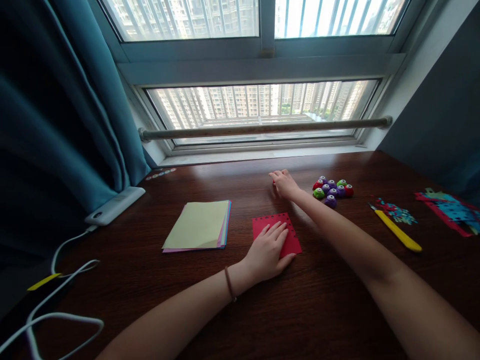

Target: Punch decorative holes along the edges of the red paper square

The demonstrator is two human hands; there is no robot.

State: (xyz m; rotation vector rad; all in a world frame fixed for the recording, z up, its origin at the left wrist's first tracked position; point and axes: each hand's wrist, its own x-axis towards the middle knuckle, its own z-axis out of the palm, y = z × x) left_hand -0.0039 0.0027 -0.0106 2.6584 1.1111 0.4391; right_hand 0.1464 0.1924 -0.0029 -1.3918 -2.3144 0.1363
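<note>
My left hand [267, 254] lies flat on a square sheet of red paper [292, 241], fingers spread. Small punched shapes run along the sheet's top and right edges. Farther back, my right hand [285, 184] rests low on the table with its fingers curled down. A bit of red shows beneath those fingers, but the hand hides most of it and I cannot tell what it is. Just right of that hand stands a cluster of small purple, green and red craft punches [331, 189] with white tops.
Left of the red sheet lies a stack of coloured paper [200, 225], pale yellow on top. On the right are a yellow craft knife [398, 231], tiny paper cutouts [397, 211] and red and blue scraps [452, 210]. A white power strip [115, 205] with a cable [65, 316] sits left.
</note>
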